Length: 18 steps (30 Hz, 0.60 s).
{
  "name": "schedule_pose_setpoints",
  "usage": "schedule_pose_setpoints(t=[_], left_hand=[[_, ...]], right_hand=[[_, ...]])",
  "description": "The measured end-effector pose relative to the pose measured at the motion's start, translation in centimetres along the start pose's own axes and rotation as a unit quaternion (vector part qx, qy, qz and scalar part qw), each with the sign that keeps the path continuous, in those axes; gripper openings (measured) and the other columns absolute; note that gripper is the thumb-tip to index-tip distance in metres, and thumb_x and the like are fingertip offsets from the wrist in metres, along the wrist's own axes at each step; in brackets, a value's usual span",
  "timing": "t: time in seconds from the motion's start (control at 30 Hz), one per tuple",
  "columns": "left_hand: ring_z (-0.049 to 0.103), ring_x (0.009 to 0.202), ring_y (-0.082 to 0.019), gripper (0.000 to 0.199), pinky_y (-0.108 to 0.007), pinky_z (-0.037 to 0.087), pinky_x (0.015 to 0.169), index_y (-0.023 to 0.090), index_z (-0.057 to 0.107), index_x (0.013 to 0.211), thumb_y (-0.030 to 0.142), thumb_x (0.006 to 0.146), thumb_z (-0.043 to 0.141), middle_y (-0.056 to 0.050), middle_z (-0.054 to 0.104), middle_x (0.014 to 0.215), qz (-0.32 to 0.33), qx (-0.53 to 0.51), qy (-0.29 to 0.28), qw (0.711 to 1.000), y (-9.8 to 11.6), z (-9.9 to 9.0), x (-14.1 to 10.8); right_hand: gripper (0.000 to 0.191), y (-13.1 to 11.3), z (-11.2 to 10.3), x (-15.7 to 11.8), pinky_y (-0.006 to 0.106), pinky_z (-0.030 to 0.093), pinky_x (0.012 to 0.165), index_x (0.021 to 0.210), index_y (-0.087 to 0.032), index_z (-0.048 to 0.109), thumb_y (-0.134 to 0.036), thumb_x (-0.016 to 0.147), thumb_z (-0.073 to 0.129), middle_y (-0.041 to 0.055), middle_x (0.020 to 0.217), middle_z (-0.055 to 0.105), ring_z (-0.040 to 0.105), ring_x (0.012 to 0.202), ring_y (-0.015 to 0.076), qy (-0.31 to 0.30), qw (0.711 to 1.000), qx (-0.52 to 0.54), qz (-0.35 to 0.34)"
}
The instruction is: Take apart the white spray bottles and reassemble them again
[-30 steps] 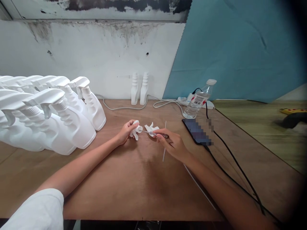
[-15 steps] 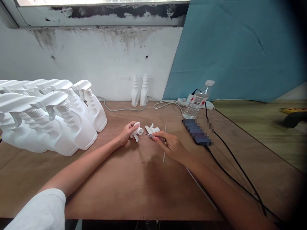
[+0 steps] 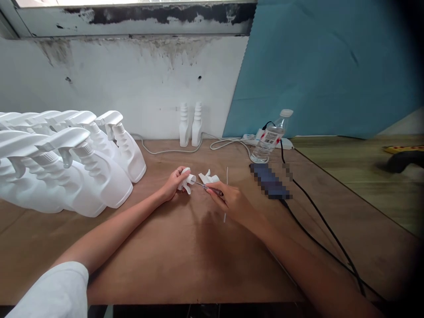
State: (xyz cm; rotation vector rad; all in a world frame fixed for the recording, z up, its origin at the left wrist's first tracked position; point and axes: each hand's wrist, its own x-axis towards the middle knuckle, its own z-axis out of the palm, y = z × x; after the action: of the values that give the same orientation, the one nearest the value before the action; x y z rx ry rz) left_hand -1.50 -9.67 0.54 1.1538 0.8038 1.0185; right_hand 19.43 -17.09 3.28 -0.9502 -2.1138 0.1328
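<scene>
My left hand (image 3: 173, 184) is closed around a white trigger spray head (image 3: 188, 180), its round collar turned to the right and its trigger pointing down. In my right hand (image 3: 229, 197) is a screwdriver (image 3: 212, 189) with a thin metal shaft. The shaft's tip meets the collar opening of the spray head; how deep it goes I cannot tell. Just behind the screwdriver lies a second white spray head (image 3: 208, 177) on the brown table (image 3: 159, 256). A thin pale tube (image 3: 227, 175) lies beside it, partly covered by my right hand.
Several white spray bottles (image 3: 109, 183) with trigger heads crowd the left side. Two small white bottles (image 3: 196, 126) stand against the wall. To the right are a tilted clear water bottle (image 3: 269, 140), a power strip (image 3: 287, 144), a phone (image 3: 270, 181) and black cables (image 3: 318, 212).
The whole view has shifted slightly. Both hands keep their hold, and my right hand with the screwdriver is turned a little differently at the collar.
</scene>
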Motion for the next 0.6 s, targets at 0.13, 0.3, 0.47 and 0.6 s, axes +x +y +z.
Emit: schedule_pose_setpoints(t=[0.13,0.3,0.47,0.6], left_hand=[[0.050,0.046,-0.008,0.046,-0.016,0.037,0.037,0.019,0.047,0.088,0.053,0.070,0.072,0.004,0.057,0.065,0.004,-0.005,0.001,1.000,-0.1,-0.1,0.0],[0.048,0.045,-0.007,0.042,-0.015,0.034,0.035,0.019,0.047,0.083,0.053,0.072,0.069,0.004,0.053,0.063,0.009,-0.011,0.028,1.000,-0.1,-0.3,0.1],[0.047,0.044,-0.007,0.041,-0.015,0.034,0.035,0.018,0.048,0.081,0.051,0.071,0.071,0.004,0.052,0.062,0.002,-0.012,0.046,0.999,0.0,-0.3,0.3],[0.047,0.043,-0.007,0.043,-0.015,0.031,0.034,0.019,0.047,0.080,0.053,0.069,0.071,0.004,0.052,0.062,0.000,-0.015,0.047,0.999,0.1,-0.2,0.3]], right_hand=[[0.021,-0.2,0.4,-0.4,0.024,0.054,0.061,0.106,-0.020,0.062,-0.031,0.094,0.049,0.0050,0.086,0.071,0.067,0.070,0.0143,-0.004,0.997,0.060,0.041],[0.023,-0.3,0.9,-0.6,0.028,0.058,0.075,0.111,-0.021,0.061,-0.031,0.095,0.049,0.0069,0.098,0.072,0.070,0.090,0.0179,0.006,0.969,0.222,0.104],[0.023,-0.2,1.3,-0.8,0.031,0.056,0.085,0.113,-0.021,0.062,-0.026,0.095,0.049,0.0066,0.099,0.072,0.070,0.092,0.0169,0.028,0.963,0.250,0.098],[0.026,0.1,1.4,-1.0,0.030,0.054,0.088,0.118,-0.021,0.059,-0.018,0.094,0.049,0.0071,0.104,0.070,0.068,0.096,0.0157,0.030,0.982,0.185,0.009]])
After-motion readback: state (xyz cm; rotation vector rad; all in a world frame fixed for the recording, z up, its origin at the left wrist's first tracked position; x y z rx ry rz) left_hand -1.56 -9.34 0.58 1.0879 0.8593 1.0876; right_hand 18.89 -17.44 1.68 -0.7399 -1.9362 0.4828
